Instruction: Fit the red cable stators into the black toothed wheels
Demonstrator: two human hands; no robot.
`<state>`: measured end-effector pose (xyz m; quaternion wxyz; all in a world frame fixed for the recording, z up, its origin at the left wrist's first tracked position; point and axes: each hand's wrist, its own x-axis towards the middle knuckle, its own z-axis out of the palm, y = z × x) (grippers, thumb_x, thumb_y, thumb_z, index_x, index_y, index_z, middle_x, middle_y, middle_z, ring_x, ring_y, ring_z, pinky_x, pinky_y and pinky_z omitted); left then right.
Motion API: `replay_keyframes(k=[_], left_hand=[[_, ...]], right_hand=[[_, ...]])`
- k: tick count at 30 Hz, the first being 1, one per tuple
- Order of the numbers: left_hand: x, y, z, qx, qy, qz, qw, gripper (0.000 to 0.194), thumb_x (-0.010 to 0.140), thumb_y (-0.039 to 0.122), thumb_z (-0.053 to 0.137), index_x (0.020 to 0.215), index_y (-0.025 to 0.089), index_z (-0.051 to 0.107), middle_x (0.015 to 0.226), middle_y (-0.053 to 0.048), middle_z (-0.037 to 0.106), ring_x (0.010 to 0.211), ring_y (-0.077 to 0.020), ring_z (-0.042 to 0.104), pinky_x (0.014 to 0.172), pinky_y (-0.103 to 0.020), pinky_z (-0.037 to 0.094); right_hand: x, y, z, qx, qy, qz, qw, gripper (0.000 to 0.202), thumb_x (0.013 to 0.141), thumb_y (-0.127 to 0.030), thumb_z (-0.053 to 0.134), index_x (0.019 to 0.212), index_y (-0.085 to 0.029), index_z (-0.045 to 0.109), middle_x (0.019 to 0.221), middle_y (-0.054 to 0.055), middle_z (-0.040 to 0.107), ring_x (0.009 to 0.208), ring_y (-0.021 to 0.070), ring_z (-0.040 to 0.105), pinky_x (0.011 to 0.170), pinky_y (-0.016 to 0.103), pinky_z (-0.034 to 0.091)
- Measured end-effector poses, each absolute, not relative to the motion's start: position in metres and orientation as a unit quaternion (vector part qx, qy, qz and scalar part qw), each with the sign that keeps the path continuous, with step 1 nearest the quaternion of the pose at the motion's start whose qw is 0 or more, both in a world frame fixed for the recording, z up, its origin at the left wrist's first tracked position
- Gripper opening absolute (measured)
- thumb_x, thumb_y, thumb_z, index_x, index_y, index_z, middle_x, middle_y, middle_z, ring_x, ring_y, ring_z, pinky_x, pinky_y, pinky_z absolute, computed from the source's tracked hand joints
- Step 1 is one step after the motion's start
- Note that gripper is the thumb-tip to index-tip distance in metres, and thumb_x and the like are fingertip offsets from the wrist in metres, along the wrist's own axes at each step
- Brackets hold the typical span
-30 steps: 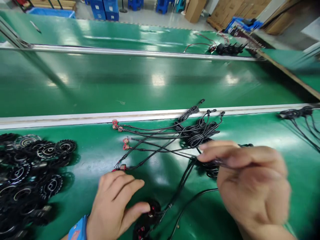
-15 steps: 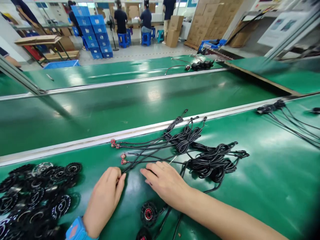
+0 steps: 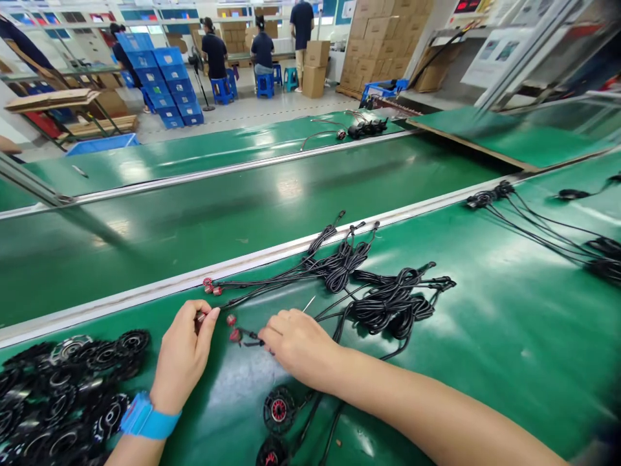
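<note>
Black cables (image 3: pixel 334 266) with red-and-copper ends (image 3: pixel 235 335) lie left of the large coiled bundle (image 3: pixel 398 304) on the green bench (image 3: pixel 490 349), and the step appears to be parting them by their tips: left of that bundle, the left hand (image 3: pixel 182 353) pinches its fingers closed on one cable's end, while the right hand (image 3: pixel 301 346), nearer it, curls its fingers tightly over black leads (image 3: pixel 252 343). Such thin leads call for a light pull. No brand is legible; labels on blue crates (image 3: pixel 158 81), beyond the bundle, are too small.
</note>
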<state>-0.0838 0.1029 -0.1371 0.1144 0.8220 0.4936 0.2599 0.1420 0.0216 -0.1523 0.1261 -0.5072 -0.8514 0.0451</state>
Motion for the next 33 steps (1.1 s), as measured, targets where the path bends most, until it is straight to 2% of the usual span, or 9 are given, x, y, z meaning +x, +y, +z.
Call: replay_keyframes(k=[4,8,11,16,19,22,26,29,33], left_hand=[[-0.088,0.089,-0.137,0.865,0.435,0.249,-0.021,0.025,0.102,0.042,0.051,0.109,0.021,0.062,0.123,-0.015,0.062,0.110,-0.0355,0.056,0.085,-0.048,0.042],[-0.094,0.063,-0.141,0.929,0.316,0.193,0.021,0.014,0.099,0.035,0.061,0.109,0.026,0.064,0.120,-0.008,0.066,0.111,-0.0320,0.058,0.090,-0.046,0.043],[-0.097,0.045,-0.144,0.933,0.319,0.152,0.073,0.012,0.098,0.031,0.061,0.108,0.024,0.063,0.124,-0.009,0.065,0.119,-0.0309,0.056,0.094,-0.045,0.045],[-0.097,0.031,-0.140,0.917,0.337,0.121,0.173,0.008,0.098,0.026,0.055,0.091,0.022,0.057,0.128,-0.011,0.061,0.130,-0.0322,0.049,0.100,-0.047,0.046],[-0.094,0.033,-0.138,0.872,0.389,0.151,0.257,0.012,0.103,0.034,0.049,0.100,0.024,0.055,0.116,-0.008,0.066,0.112,-0.0258,0.061,0.089,-0.039,0.051],[-0.090,0.040,-0.139,0.802,0.469,0.171,0.328,0.023,0.105,0.046,0.042,0.112,0.027,0.052,0.089,-0.001,0.069,0.081,-0.0202,0.067,0.072,-0.032,0.053],[-0.087,0.051,-0.142,0.751,0.514,0.142,0.389,0.034,0.102,0.057,0.045,0.114,0.027,0.053,0.067,0.005,0.061,0.057,-0.0185,0.062,0.060,-0.030,0.050],[-0.092,0.051,-0.141,0.785,0.510,0.164,0.312,0.036,0.100,0.056,0.049,0.120,0.027,0.057,0.097,-0.002,0.065,0.071,-0.0194,0.065,0.073,-0.034,0.053],[-0.108,0.034,-0.136,0.808,0.490,0.187,0.268,0.028,0.103,0.044,0.049,0.125,0.027,0.054,0.128,-0.007,0.056,0.100,-0.0226,0.061,0.087,-0.037,0.051]], right_hand=[[0.143,0.010,-0.150,-0.466,-0.875,0.038,0.124,0.013,0.101,-0.019,0.052,0.103,-0.018,0.065,0.089,0.004,0.065,0.083,0.0201,0.056,0.073,0.034,0.041],[0.147,0.003,-0.144,-0.441,-0.884,0.030,0.153,0.019,0.102,-0.027,0.053,0.117,-0.020,0.062,0.106,0.004,0.068,0.089,0.0205,0.056,0.074,0.035,0.041],[0.156,0.004,-0.133,-0.443,-0.856,0.033,0.266,0.016,0.099,-0.035,0.060,0.101,-0.020,0.066,0.110,0.004,0.069,0.085,0.0188,0.058,0.072,0.035,0.042],[0.184,0.005,-0.094,-0.470,-0.717,0.093,0.507,0.005,0.096,-0.020,0.063,0.093,-0.020,0.065,0.088,0.002,0.069,0.085,0.0155,0.063,0.079,0.031,0.046],[0.191,0.001,-0.084,-0.477,-0.676,0.095,0.553,0.007,0.094,-0.015,0.062,0.091,-0.020,0.064,0.081,0.000,0.067,0.079,0.0141,0.061,0.075,0.030,0.046],[0.179,-0.003,-0.101,-0.474,-0.719,0.111,0.496,0.005,0.096,-0.019,0.063,0.091,-0.020,0.064,0.082,-0.001,0.070,0.077,0.0141,0.061,0.076,0.033,0.043],[0.149,-0.005,-0.140,-0.467,-0.827,0.122,0.286,0.020,0.096,-0.030,0.067,0.114,-0.022,0.066,0.110,0.000,0.074,0.087,0.0185,0.057,0.076,0.036,0.040],[0.131,0.000,-0.152,-0.472,-0.854,0.109,0.189,0.021,0.094,-0.035,0.069,0.111,-0.023,0.067,0.110,0.000,0.071,0.091,0.0209,0.053,0.074,0.036,0.038],[0.120,0.004,-0.147,-0.457,-0.862,0.119,0.181,0.007,0.093,-0.026,0.065,0.090,-0.020,0.065,0.092,0.002,0.068,0.085,0.0211,0.050,0.070,0.036,0.035]])
